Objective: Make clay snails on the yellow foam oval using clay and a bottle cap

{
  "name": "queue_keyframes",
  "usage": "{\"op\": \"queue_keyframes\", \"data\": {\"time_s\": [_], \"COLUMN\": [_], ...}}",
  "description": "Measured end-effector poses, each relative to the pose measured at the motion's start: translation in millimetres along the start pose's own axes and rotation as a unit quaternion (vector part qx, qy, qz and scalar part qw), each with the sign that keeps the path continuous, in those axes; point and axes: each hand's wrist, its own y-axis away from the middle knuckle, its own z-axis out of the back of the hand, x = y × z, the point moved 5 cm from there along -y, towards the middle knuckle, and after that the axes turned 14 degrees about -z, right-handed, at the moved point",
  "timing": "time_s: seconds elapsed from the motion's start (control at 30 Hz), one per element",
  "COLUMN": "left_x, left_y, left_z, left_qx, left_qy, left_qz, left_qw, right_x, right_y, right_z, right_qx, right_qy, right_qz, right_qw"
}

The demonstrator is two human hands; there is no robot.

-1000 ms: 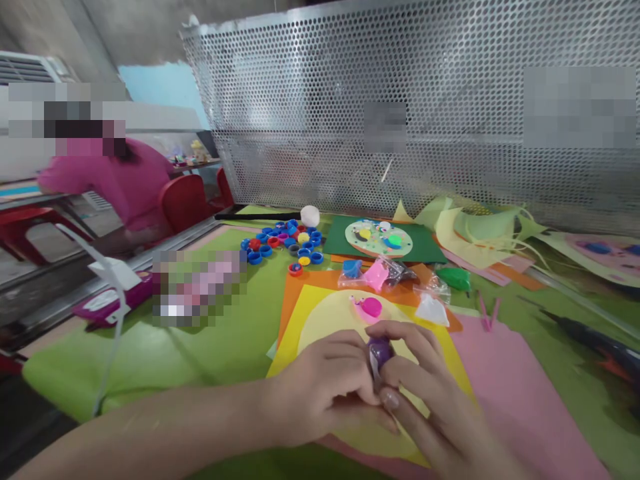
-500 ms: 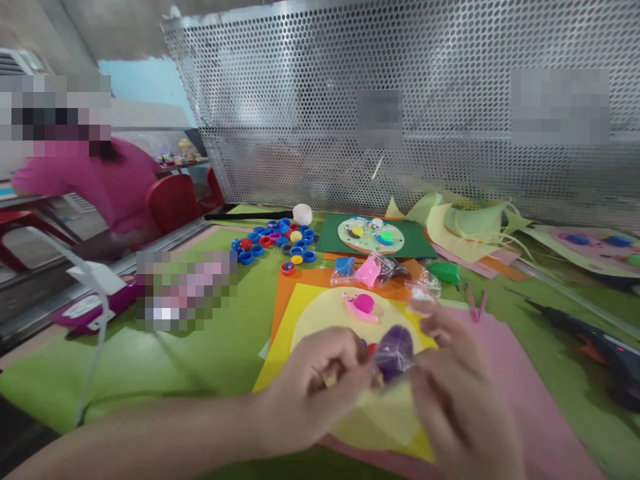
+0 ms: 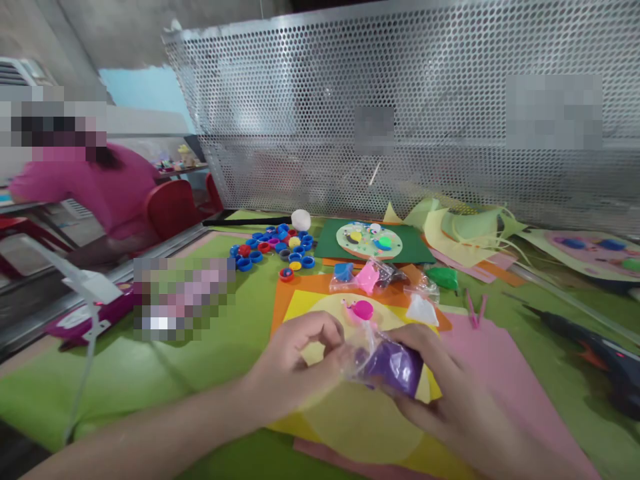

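Note:
A clear plastic bag of purple clay is between my two hands, above a pale yellow paper circle. My right hand is wrapped round the full end of the bag. With thumb and fingers, my left hand pinches the bag's loose, see-through end. Just behind the bag, a pink snail figure lies on the circle, partly covered by the plastic. The circle rests on a yellow sheet over an orange sheet.
Bottle caps are clustered at left-centre. Small clay bags lie behind the circle, with a white one nearer. Pink tweezers and a glue gun are at right. A person in pink sits at far left.
The purple bag has turned and now lies sideways, its clear end toward my left hand. My right hand has closed round its full end, uncovering the white bag behind.

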Motion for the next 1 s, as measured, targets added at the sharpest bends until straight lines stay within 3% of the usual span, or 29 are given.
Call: {"op": "queue_keyframes", "data": {"time_s": [0.13,0.33,0.4,0.53,0.6,0.93,1.0], "left_x": [-3.6,-7.3,-6.0,0.2,-0.8,-12.8,-11.8], "left_y": [-1.2,2.1,2.5,2.9,3.4,6.3,7.6], "left_z": [7.9,4.3,5.8,4.0,3.2,0.6,1.2], "left_qx": [-0.064,-0.026,-0.028,0.023,0.033,-0.03,-0.045], "left_qy": [-0.08,-0.088,-0.108,-0.13,-0.124,-0.146,-0.138], "left_qz": [-0.082,-0.161,-0.146,-0.072,-0.07,-0.1,-0.077], "left_qw": [0.991,0.983,0.983,0.989,0.989,0.984,0.986], "right_x": [3.2,4.5,5.7,8.8,8.9,5.5,4.5], "right_y": [-0.3,0.1,-0.2,-0.6,-0.7,6.4,7.6], "right_z": [3.3,2.0,2.6,4.4,4.9,-6.2,-8.9], "right_qx": [-0.022,-0.037,-0.04,-0.053,-0.062,-0.049,-0.04], "right_qy": [0.022,0.013,0.009,0.015,0.025,0.0,0.007], "right_qz": [-0.008,-0.011,-0.007,0.012,0.011,-0.052,-0.051], "right_qw": [0.999,0.999,0.999,0.998,0.998,0.997,0.998]}}
